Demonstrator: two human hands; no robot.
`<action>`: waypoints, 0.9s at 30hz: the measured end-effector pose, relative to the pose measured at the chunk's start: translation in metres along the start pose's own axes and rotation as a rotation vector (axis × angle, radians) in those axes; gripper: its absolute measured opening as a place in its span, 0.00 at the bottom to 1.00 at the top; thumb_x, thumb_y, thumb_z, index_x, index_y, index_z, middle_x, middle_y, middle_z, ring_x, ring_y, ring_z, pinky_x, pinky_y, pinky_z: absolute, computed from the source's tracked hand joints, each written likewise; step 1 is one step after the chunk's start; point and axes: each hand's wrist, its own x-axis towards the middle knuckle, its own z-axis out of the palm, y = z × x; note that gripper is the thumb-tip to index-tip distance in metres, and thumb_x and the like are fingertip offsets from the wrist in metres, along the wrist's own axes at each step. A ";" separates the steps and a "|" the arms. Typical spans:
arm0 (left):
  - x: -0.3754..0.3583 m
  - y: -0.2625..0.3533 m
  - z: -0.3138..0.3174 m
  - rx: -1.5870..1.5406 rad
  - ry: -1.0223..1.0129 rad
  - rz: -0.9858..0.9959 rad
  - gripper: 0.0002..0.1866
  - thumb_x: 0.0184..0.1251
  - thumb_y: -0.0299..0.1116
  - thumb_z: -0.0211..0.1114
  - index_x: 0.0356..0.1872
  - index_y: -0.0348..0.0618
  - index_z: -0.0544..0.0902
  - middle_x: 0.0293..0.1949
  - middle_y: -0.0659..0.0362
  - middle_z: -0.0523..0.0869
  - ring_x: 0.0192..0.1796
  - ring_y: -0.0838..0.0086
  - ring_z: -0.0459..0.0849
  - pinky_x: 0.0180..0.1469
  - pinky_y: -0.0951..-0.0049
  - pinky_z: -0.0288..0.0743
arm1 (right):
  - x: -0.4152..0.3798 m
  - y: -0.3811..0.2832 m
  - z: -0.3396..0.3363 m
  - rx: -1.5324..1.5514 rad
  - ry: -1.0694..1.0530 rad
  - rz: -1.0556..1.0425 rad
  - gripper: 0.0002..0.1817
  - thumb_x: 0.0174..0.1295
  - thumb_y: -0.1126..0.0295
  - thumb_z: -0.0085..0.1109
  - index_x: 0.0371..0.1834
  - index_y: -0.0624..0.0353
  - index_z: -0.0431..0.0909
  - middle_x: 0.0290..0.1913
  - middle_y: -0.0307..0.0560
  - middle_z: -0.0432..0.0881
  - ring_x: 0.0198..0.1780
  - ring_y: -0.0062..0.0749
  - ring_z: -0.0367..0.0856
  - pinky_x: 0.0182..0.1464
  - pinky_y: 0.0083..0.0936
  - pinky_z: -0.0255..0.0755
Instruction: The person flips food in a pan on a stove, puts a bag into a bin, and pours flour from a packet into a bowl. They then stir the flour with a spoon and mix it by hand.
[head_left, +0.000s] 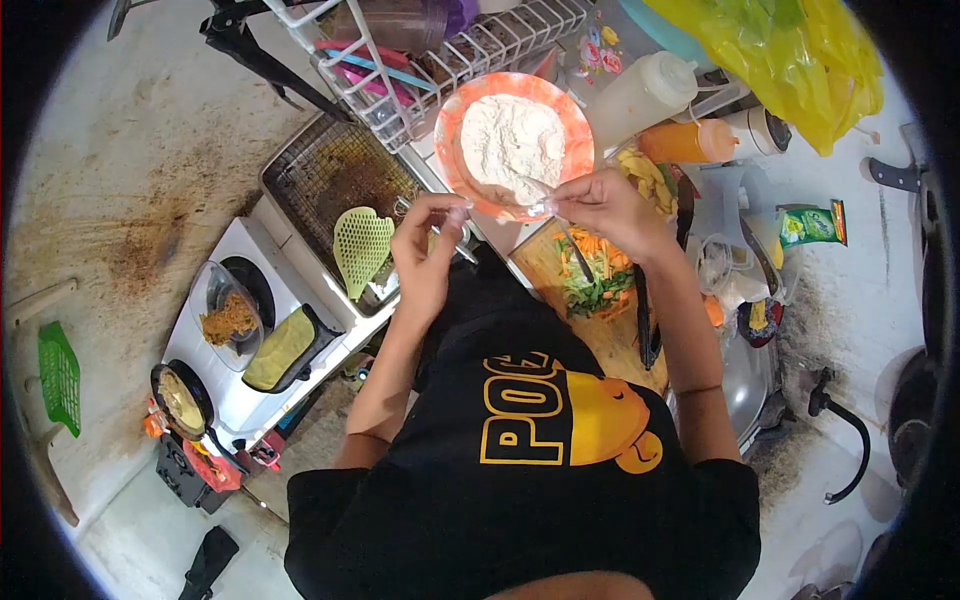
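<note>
Bowl (455, 135) of flour, orange rim, upper centre of frame. Right hand (600, 205) pinched shut on spoon (530, 187) dipping into flour. Left hand (428, 235) just beside bowl rim, fingers curled, contents unclear. Chopped vegetables (598, 275) on board below.

We see a pale floor (130, 150) with big brown stains. A white stove (262, 330) stands on it, with a dark metal tray (335, 170) beside it. A white wire rack (460, 60) sits further up. A green basket (58, 375) lies at the left. A yellow plastic bag (790, 55) hangs near the top right.
</note>
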 end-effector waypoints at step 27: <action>0.018 -0.023 -0.021 -0.007 0.148 0.003 0.15 0.77 0.37 0.52 0.48 0.36 0.81 0.31 0.58 0.84 0.30 0.77 0.79 0.33 0.75 0.68 | 0.027 -0.003 -0.026 -0.640 0.594 -0.500 0.09 0.56 0.79 0.57 0.41 0.64 0.79 0.33 0.56 0.80 0.38 0.47 0.81 0.42 0.39 0.74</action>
